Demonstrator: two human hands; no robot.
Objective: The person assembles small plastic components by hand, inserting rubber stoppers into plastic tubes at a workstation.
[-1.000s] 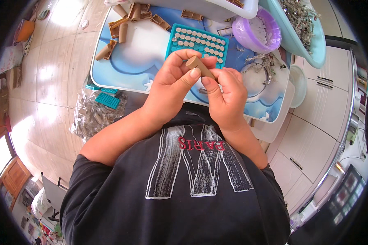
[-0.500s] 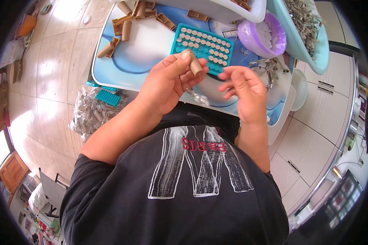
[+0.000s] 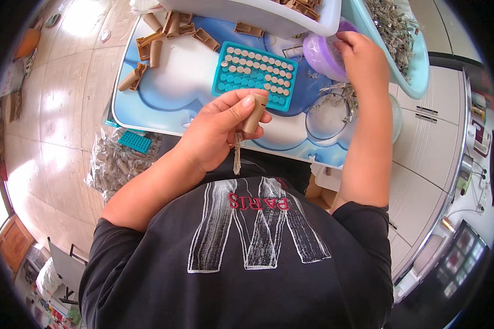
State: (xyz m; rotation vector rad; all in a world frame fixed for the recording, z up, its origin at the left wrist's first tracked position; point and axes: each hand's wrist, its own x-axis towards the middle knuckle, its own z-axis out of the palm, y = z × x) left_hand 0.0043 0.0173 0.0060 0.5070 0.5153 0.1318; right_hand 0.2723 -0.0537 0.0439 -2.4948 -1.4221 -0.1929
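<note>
My left hand [image 3: 217, 123] is closed around a brown tube [image 3: 254, 115] in front of the table's near edge. A bunch of thin, pale wires [image 3: 237, 156] hangs below that hand. At the far right of the table, my right hand [image 3: 365, 60] reaches into a purple bowl [image 3: 318, 57]. Its fingertips are partly hidden there, and I cannot see whether they hold anything. Between my hands and the far bin lies a teal tray [image 3: 216, 88] with rows of round white discs; part of its lower rows lacks white discs.
Several brown tubes and moulded plastic pieces [image 3: 206, 39] lie along the table's far left. A white bin [image 3: 258, 19] stands at the back, beside a light blue tub [image 3: 417, 82] of wired parts. Loose wired parts [image 3: 348, 101] lie near the bowl. A plastic bag [image 3: 112, 164] sits left below.
My right hand has moved from beside the tube over to the purple bowl. The left hand has come slightly nearer to me, with the tube turned and the wires now hanging down.
</note>
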